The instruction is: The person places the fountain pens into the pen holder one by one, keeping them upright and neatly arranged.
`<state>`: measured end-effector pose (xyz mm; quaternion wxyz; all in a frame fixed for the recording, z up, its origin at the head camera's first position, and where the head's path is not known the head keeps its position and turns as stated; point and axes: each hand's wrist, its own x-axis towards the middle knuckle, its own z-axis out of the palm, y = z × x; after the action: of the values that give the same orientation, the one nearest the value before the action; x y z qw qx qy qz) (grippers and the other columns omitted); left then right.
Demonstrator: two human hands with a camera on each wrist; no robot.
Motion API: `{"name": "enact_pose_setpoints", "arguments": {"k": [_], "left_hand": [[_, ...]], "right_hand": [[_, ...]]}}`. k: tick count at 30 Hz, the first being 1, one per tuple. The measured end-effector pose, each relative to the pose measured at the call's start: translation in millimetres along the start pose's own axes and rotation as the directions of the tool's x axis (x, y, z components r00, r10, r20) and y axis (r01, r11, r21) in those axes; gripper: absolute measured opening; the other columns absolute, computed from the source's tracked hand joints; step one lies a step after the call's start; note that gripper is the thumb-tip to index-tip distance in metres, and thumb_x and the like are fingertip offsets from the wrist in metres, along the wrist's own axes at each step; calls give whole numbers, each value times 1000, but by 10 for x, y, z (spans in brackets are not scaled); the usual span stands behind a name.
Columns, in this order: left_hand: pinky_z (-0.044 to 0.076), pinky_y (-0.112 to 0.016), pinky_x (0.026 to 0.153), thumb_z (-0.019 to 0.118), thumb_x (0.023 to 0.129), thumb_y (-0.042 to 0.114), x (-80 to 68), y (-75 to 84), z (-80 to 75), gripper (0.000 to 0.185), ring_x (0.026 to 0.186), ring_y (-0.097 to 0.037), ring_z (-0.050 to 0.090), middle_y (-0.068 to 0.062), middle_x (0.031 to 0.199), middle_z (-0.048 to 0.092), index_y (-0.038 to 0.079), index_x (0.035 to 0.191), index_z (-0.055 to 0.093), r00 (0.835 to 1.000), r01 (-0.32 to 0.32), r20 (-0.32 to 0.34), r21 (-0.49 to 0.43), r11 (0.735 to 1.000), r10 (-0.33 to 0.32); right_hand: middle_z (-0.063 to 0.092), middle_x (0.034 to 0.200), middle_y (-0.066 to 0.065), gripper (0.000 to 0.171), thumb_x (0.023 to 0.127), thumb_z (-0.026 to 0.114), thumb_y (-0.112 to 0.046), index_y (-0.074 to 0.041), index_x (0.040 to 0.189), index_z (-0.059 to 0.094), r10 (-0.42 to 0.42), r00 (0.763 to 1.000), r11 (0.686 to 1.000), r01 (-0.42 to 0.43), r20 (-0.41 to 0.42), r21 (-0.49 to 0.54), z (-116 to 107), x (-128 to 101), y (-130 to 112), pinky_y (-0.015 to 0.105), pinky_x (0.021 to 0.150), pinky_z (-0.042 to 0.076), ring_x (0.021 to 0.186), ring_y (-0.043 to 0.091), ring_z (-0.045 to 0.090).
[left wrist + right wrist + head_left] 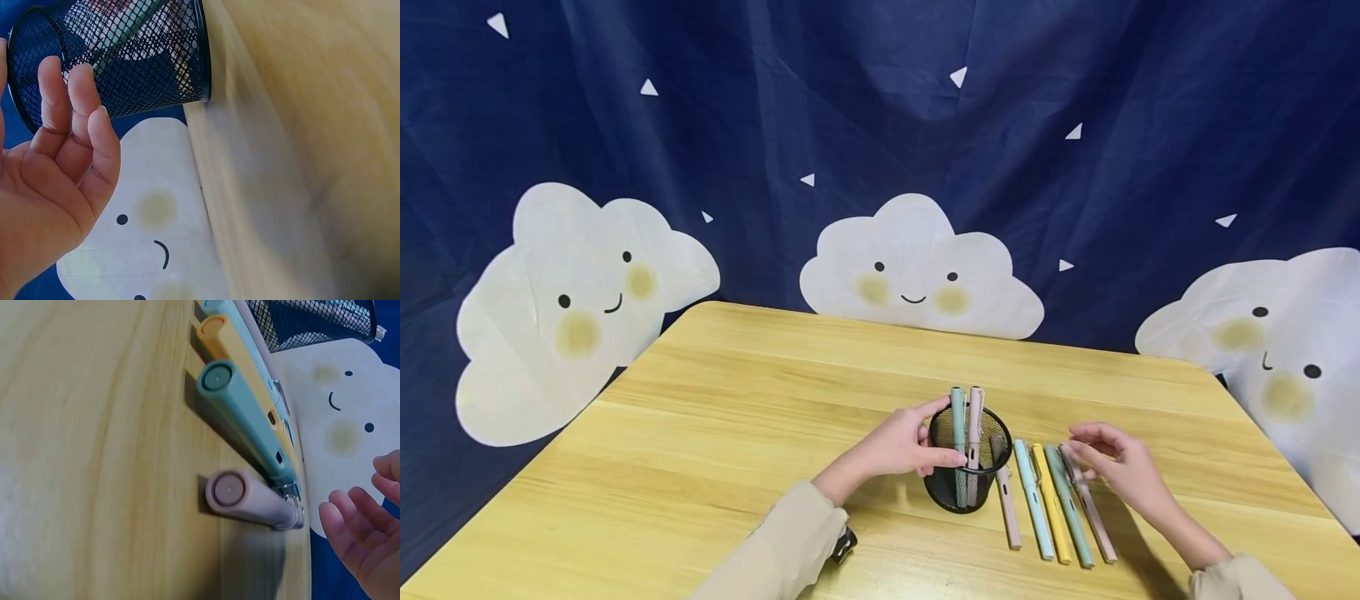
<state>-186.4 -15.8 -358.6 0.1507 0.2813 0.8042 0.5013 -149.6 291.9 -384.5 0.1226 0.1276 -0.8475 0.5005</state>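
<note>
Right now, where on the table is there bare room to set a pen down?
The table is bare left of the mesh cup and along the far edge. It is crowded right of the cup: five pens lie side by side, between the left hand at the cup and the right hand over the outermost pen.

A black mesh pen cup stands upright in the lower middle of the head view, on the wooden table. Two capped pens stand inside it, a green one and a pink one, their tops rising above the rim. Just right of the cup, five capped pens lie side by side in a row: pale pink, light blue, yellow, green and dusty pink.
</note>
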Motion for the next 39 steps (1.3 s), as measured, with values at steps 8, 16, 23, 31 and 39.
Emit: {"name": "enact_pose_setpoints", "arguments": {"k": [8,16,23,31,39], "left_hand": [[44,-24,45,73,75,29,-2,3,1,83,54,-28,61,-5,48,47,5,140,27,1000,-1,-1,-10,1000,1],[44,-24,46,73,75,30,1,-8,1,83,54,-28,61,-6,49,49,6,140,27,1000,-11,-1,-8,1000,11],[44,-24,45,72,75,29,-2,2,1,82,54,-28,61,-5,49,48,5,140,27,1000,-8,-1,1,1000,8],[43,-24,44,72,76,29,-1,-2,3,82,54,-28,61,-5,49,48,5,140,27,1000,-7,-2,-4,1000,7],[43,-24,44,72,76,29,-1,-13,3,82,53,-28,61,-6,49,48,5,140,27,1000,-14,0,1,1000,14]], "right_hand": [[65,82,3,22,86,56,1,16,102,53,25,999,997,-22,36,-68,-47,-1,60,29,47,50,65,9,60],[60,76,12,27,86,56,-1,13,109,52,103,983,982,-77,150,-170,-103,18,49,29,40,47,57,10,54],[57,77,10,38,87,57,-10,12,116,47,219,943,966,-175,250,-188,-150,26,45,30,40,47,56,12,53],[54,71,9,46,87,58,-13,13,121,42,229,907,968,-174,354,-180,-193,54,82,31,35,44,48,14,51],[51,61,9,63,86,60,-20,12,130,29,280,830,960,-229,482,-162,-226,79,92,32,34,44,40,13,48]]}}
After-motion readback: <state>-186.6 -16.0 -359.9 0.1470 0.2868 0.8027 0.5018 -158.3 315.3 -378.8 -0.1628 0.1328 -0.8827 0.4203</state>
